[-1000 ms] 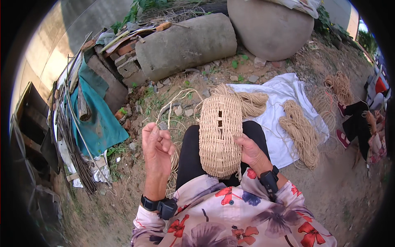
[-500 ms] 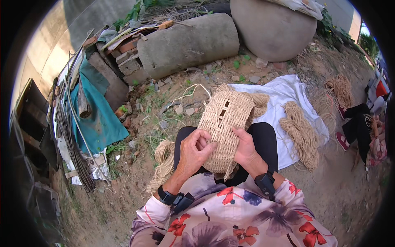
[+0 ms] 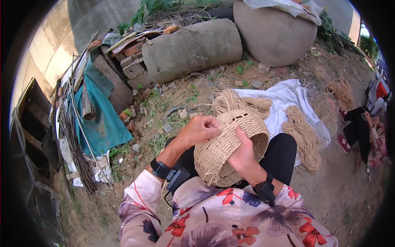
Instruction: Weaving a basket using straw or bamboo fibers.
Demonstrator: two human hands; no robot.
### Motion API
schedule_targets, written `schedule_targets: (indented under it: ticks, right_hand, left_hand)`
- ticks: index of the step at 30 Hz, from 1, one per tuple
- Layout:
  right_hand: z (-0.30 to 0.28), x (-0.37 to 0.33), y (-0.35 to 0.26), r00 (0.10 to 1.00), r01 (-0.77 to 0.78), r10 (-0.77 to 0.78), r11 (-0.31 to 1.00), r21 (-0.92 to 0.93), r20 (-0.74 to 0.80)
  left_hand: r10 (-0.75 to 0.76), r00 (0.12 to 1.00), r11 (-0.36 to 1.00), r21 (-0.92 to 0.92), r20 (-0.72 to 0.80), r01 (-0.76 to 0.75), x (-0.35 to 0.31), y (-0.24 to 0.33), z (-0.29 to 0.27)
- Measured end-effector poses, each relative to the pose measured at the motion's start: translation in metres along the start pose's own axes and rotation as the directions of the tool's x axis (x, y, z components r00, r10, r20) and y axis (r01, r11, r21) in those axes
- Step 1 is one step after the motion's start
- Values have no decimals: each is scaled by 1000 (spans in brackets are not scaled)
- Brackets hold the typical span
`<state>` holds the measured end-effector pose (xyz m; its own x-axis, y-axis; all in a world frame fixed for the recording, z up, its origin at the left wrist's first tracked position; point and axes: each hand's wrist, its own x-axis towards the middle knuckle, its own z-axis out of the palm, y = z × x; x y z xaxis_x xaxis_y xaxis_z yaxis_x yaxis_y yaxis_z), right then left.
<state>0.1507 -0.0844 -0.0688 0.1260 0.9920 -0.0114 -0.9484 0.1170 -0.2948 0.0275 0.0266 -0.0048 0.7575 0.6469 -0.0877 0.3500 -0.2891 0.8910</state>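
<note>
In the head view, grasps the basket (image 3: 214,158), tilted with its opening rightward above the lap (image 3: 284,152), in the right hand (image 3: 246,154), pressing the thumb upright against the outer wall, fingers hidden. Reaches the left hand (image 3: 200,131) up to the basket's upper left, curling fingertips at the weave; cannot tell whether pinching anything. Shows rope (image 3: 257,108) beyond the basket.

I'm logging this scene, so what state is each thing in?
Woven basket: tilted, opening toward lower right
Left grip: fingers curled at the basket's weave
Right grip: holding the basket, thumb outside
White cloth: spread on the ground, wrinkled
Rope bundle near the right knee: loosely gathered
Teal cloth: draped, hanging
Grey cylinder: lying on its side
</note>
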Motion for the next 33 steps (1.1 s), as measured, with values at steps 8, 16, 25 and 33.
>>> schedule_targets:
  ticks: [8,16,25,33]
  right_hand:
    - [-19,-3,-16,999,19,-21,999,-44,-40]
    - [-49,-3,-59,982,162,-170,982,-99,-78]
    - [-67,-10,-74,962,254,-259,965,-59,-92]
    - [-65,-21,-59,955,253,-250,967,2,-161]
  left_hand:
    - [197,962,972,-168,191,-165,-2,-6,2]
    - [497,868,427,-865,-22,-266,-51,21,-42]
    - [-42,905,884,-437,-423,-163,-70,-39,3]
    - [282,927,958,128,-247,-257,-66,-50,66]
